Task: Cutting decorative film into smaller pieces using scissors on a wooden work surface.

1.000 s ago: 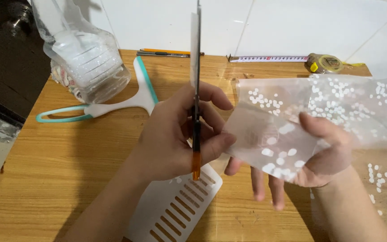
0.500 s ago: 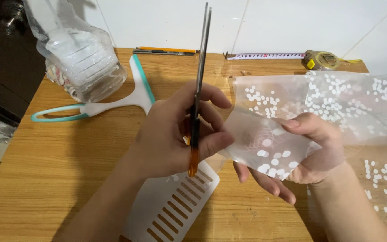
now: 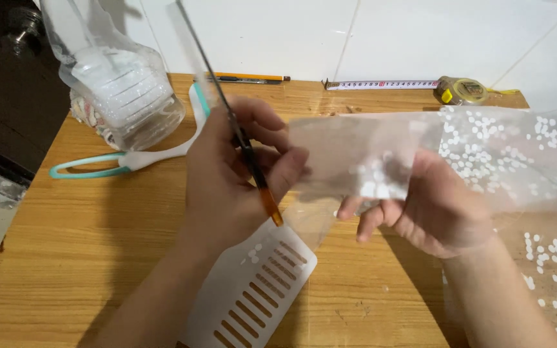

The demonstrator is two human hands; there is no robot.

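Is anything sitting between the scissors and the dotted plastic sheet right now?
Nothing visible does. The left hand holds the scissors right beside the near edge of the clear dotted plastic sheet, which the right hand holds up from behind. The white slotted piece lies below.

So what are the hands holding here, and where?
Left hand grips scissors at the handle end; right hand holds the dotted clear plastic sheet from underneath.

We see the left hand (image 3: 227,187) gripping orange-handled scissors (image 3: 240,138), blades up, beside the dotted clear plastic sheet (image 3: 420,154) the right hand (image 3: 433,206) holds.
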